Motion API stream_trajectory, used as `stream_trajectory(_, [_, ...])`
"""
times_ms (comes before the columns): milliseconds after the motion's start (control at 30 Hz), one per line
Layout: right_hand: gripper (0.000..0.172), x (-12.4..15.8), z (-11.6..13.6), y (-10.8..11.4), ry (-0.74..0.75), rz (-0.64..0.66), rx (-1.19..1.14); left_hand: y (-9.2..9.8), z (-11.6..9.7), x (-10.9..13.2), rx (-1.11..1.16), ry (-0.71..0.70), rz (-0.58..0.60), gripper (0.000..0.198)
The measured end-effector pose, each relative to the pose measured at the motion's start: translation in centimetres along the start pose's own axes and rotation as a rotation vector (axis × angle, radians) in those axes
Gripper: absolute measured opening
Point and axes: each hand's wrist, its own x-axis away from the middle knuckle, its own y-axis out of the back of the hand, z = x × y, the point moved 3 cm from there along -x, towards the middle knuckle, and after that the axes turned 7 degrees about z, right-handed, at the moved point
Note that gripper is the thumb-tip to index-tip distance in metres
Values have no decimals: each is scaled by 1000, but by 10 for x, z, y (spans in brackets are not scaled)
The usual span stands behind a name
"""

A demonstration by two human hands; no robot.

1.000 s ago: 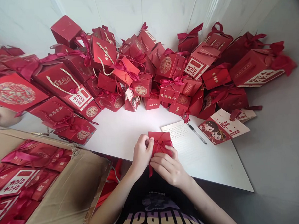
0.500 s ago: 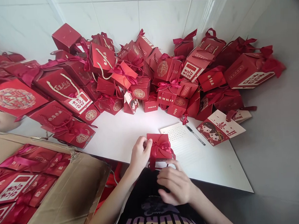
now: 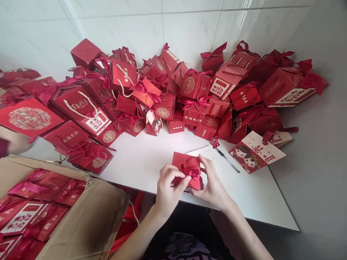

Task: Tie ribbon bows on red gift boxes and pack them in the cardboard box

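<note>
A small red gift box (image 3: 179, 158) sits near the table's front edge, topped with a satin ribbon bow (image 3: 194, 171). With thumb and forefinger closed, my left hand (image 3: 168, 191) pinches the ribbon on the box's near left side. My right hand (image 3: 215, 187) grips the box from the right, fingers along its far side and thumb at its near edge. Both hands hide part of the box's lower sides. Just behind it, partly covered, lies a sheet of paper with writing (image 3: 207, 153).
Red gift boxes (image 3: 196, 85) with ribbons and cords are piled along the tiled wall (image 3: 192, 27). A pen (image 3: 227, 160) and a printed card (image 3: 256, 151) lie right. At left stands a cardboard carton (image 3: 79, 218) of similar boxes. Another person's arm (image 3: 14, 139) shows at far left.
My right hand has come up from the table edge and taken hold of the box's right side. My left hand has shifted from the box's left edge to the ribbon. The box has turned slightly.
</note>
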Motion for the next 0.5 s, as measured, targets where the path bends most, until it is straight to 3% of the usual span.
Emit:
stream_trajectory(200, [82,-1,43,19,109,-259,129,15,-43,-3,-202,-447,-186,9])
stream_trajectory(500, [81,3,82,47,240,-422,207,36,-83,-10,-267,-579,-204,8])
